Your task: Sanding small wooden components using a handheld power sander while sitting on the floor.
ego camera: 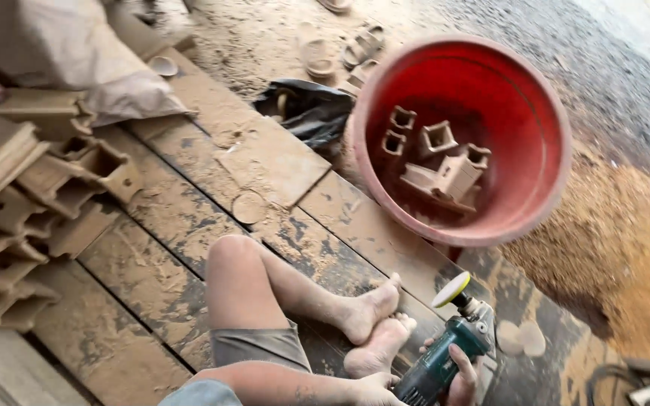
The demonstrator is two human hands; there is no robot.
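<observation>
At the frame's bottom, your right hand (462, 380) and left hand (374, 389) clench the green handheld angle grinder (445, 357). Its yellow sanding disc (451, 289) sits just beside your bare feet (374, 327); a slip could cut them.

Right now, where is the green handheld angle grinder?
In the head view, the green handheld angle grinder is at the bottom edge, right of centre, held in both hands beside the bare feet, below the big red plastic bucket.

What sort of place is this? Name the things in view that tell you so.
Probably a small woodworking workshop, worked at floor level. Sawdust lies heaped on the ground, carved wooden blocks are stacked on the boards, and both hands hold a green angle sander.
</observation>
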